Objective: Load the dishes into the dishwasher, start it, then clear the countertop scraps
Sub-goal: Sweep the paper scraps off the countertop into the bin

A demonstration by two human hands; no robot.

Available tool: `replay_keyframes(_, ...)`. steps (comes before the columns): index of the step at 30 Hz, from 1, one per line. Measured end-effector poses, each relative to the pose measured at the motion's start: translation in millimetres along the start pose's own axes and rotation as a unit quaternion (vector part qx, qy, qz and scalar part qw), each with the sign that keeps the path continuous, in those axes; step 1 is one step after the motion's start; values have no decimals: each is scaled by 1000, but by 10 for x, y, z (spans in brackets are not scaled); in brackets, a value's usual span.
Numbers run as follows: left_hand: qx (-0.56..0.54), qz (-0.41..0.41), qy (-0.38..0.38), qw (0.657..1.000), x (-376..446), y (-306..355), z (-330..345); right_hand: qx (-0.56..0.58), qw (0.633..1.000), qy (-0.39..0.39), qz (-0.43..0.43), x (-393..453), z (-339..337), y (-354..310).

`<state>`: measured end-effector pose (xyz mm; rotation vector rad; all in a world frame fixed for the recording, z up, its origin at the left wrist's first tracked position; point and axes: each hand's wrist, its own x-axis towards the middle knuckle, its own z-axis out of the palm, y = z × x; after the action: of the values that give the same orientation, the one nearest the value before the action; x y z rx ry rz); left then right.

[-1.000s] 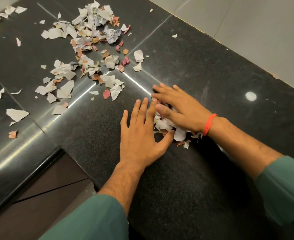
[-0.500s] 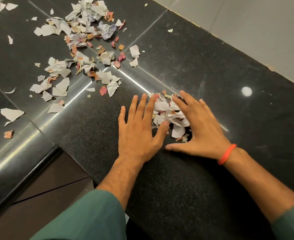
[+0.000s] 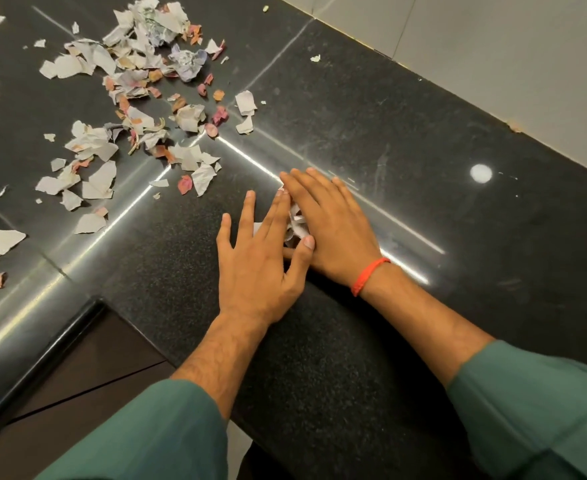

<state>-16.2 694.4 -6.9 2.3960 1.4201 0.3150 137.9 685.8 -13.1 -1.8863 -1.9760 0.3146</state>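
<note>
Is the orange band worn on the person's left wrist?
No, the orange band circles the wrist of the right hand, while the left hand has a bare wrist.

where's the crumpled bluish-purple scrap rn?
Head view, upper left: the crumpled bluish-purple scrap lies on the black countertop at the right edge of the big scrap pile, well beyond both hands.
</note>
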Motion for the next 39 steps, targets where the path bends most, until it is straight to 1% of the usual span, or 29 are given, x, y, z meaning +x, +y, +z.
replay_keyframes(6,-12,-2,10,1000,0,-1,-11,74,993,95,-2,41,46,88)
replay_keyframes(12,-4,-16,25,1000,-5,12,-3,125,984,124,28,47,57,125)
replay_keyframes(14,5,-16,19,1000,1,11,-4,176,972,142,61,53,23,115)
replay_keyframes(18,71,-11,0,997,15,16,29,257,934,214,126,60,-91,90)
replay_keyframes(22,102,-5,-17,995,46,3,52,286,920,218,155,77,-85,94)
replay_keyframes(27,95,7,-26,995,71,0,51,337,890,235,197,93,-82,114)
replay_keyframes(34,95,116,-76,986,149,-4,14,342,883,247,204,92,-138,76)
replay_keyframes(39,99,136,-82,982,164,-7,20,351,877,254,210,104,-146,78)
